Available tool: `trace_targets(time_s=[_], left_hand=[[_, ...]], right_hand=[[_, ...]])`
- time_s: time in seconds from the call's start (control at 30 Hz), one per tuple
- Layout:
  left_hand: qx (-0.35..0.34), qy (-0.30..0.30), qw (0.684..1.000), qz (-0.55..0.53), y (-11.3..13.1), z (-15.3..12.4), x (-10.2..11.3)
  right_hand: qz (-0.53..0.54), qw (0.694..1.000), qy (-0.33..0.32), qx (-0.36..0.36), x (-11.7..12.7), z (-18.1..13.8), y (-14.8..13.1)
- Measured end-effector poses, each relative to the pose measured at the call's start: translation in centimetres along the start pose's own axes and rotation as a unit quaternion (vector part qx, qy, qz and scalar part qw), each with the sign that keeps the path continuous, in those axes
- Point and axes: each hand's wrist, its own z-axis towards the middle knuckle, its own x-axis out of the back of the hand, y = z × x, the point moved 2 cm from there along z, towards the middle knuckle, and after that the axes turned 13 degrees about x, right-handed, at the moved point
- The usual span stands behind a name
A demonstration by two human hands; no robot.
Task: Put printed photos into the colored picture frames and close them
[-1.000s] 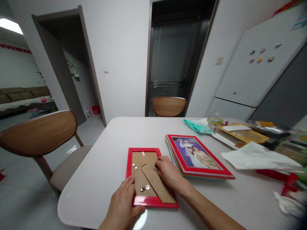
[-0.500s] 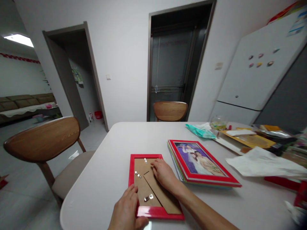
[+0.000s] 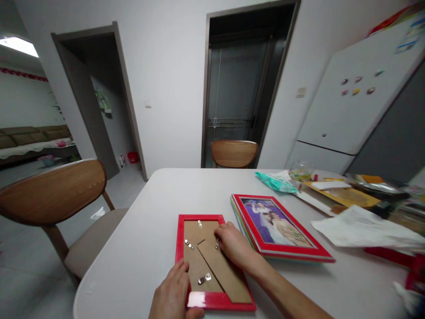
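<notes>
A red picture frame (image 3: 181,239) lies face down on the white table (image 3: 156,221), its brown backing board and small metal clips showing. My left hand (image 3: 174,294) presses on the frame's near left corner, fingers curled over the edge. My right hand (image 3: 235,243) rests on the backing near the right edge, fingertips pinched at a metal clip (image 3: 217,243). Another clip (image 3: 204,279) sits near my left hand.
A stack of frames (image 3: 282,226) topped by a red one with a photo lies to the right. Papers, a green cloth (image 3: 275,181) and clutter fill the table's right side. Wooden chairs stand at left (image 3: 49,195) and far side (image 3: 234,153). A fridge (image 3: 348,110) stands at right.
My right hand has shifted slightly right along the backing to the clip by the frame's right edge. The left hand stays on the near corner. The view has shifted a little.
</notes>
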Motion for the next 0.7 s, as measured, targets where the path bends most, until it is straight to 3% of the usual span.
trace_targets(time_s=[0.43,0.57,0.7], left_hand=[[0.003,-0.003,1.000,-0.005,0.1,0.1,0.2],[0.007,-0.001,1.000,-0.002,0.0,0.2,0.3],[0.005,0.011,1.000,-0.013,0.0,0.1,0.2]], right_hand=[[0.001,0.998,0.058,-0.038,-3.1,4.3,-1.8],[0.002,0.998,0.062,-0.034,-2.3,3.9,-2.2],[0.035,0.997,0.070,0.003,-1.0,1.3,-3.4]])
